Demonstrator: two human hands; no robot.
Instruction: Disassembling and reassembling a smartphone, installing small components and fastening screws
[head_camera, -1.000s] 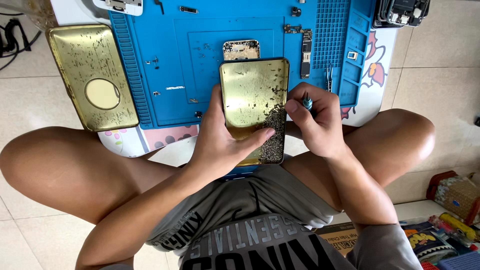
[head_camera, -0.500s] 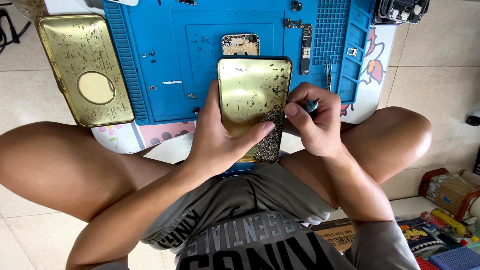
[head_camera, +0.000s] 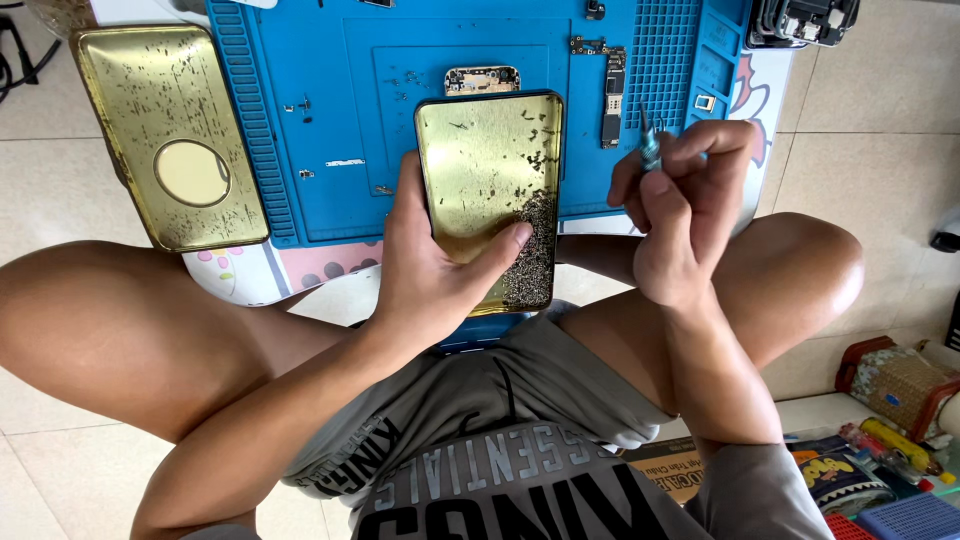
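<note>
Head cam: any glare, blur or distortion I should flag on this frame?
Head view: even daylight, soft shadows under the left hand. Gold tin and gold lid give a dull sheen, no blown-out glare. Right hand and its thin tool are sharp, little motion blur. Wide-angle bowing shows at the edges of the blue mat; the floor clutter at lower right is soft.

My left hand (head_camera: 430, 270) covers lower left part of shallow gold metal tin tray (head_camera: 490, 190); tiny dark bits heaped in its corner too small for me to identify. Slim teal-tipped tool (head_camera: 650, 150) mostly buried in my right hand (head_camera: 680, 210), only tip visible. Blue silicone work mat (head_camera: 330, 120) cut off at top edge. Black gadget (head_camera: 805, 20) top right also cropped, kind unclear.
</note>
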